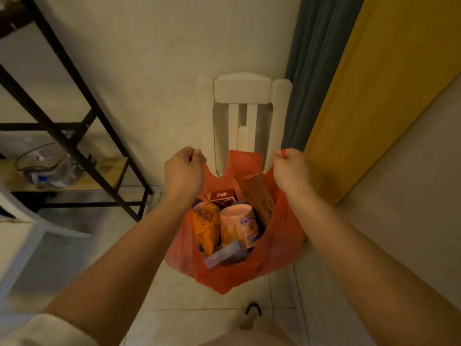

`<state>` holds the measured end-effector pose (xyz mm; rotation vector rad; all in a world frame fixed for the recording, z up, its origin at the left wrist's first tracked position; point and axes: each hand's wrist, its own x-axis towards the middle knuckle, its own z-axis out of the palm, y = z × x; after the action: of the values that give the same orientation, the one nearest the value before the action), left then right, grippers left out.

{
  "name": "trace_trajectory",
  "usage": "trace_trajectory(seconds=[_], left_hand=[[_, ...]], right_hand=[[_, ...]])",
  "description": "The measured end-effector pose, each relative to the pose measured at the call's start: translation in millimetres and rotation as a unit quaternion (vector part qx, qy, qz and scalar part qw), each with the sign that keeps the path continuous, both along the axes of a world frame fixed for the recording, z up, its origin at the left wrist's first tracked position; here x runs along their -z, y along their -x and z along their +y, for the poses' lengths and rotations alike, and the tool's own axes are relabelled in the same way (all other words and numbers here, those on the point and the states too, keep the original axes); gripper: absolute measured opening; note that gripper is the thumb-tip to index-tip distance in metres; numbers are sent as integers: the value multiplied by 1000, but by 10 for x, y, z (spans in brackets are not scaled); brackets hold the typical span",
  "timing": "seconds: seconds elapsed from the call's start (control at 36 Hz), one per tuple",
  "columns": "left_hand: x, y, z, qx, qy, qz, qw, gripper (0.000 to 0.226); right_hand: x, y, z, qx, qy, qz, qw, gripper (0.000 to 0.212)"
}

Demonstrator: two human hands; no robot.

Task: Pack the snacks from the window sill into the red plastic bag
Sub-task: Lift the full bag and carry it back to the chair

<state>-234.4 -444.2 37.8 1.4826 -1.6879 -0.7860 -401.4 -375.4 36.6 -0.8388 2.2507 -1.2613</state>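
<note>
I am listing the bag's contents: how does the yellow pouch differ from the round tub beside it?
The yellow pouch is soft and crinkled; the round tub is a rigid cylinder. The pouch is yellow, the tub orange and white with a pale top. Both lie inside the red plastic bag, touching each other.

Home interior – white wooden chair, grey curtain, black metal shelf, tiled floor
</note>
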Motion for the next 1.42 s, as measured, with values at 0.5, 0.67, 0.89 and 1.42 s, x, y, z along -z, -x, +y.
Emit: trace_trajectory(seconds=[0.5,0.67,0.89,1.42], left_hand=[[233,1030,-1088,11,-26,-34,999,33],[373,1187,-1382,34,-40,-40,998,32],[536,1352,-1726,68,-42,-61,995,30],[1210,1164,-1892,70,-109,-117,985,32]], right_hand=[[172,1033,-1084,-13,-40,3,999,22],[278,1178,-1312,12,-61,20,998,29],[446,1283,-1551,33,-43,34,998,36],[1250,1356,-1403,-35,-177,56,982,33]])
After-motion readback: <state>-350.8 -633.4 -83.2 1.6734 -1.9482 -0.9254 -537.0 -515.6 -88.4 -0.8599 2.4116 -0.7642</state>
